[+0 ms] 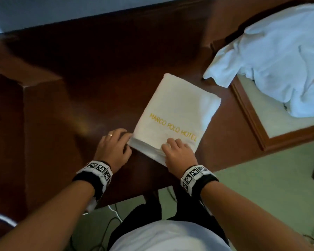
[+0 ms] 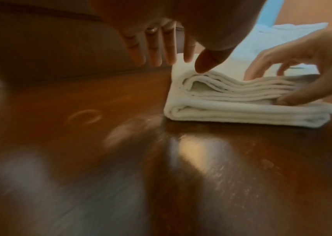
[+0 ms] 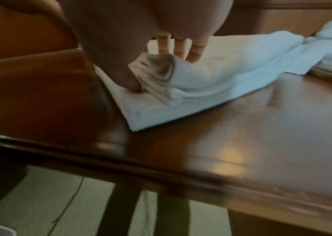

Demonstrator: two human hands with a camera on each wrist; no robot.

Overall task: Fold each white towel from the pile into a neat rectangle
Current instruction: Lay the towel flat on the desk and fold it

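Towel (image 1: 178,113): soft, floppy, layers slip. Left hand (image 1: 112,145) fingers straight at near-left corner; right hand (image 1: 178,153) pinching near edge layers. Best grabbed there.

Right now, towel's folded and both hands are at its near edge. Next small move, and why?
Probably press the near edge flat. The folded towel is already a rectangle, but its stacked layers gape at the corner under the left hand, and the right hand pinches a bunched upper layer there.

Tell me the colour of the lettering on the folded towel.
Yellow-gold, stitched across the white folded towel near its front edge; clearest in the head view.
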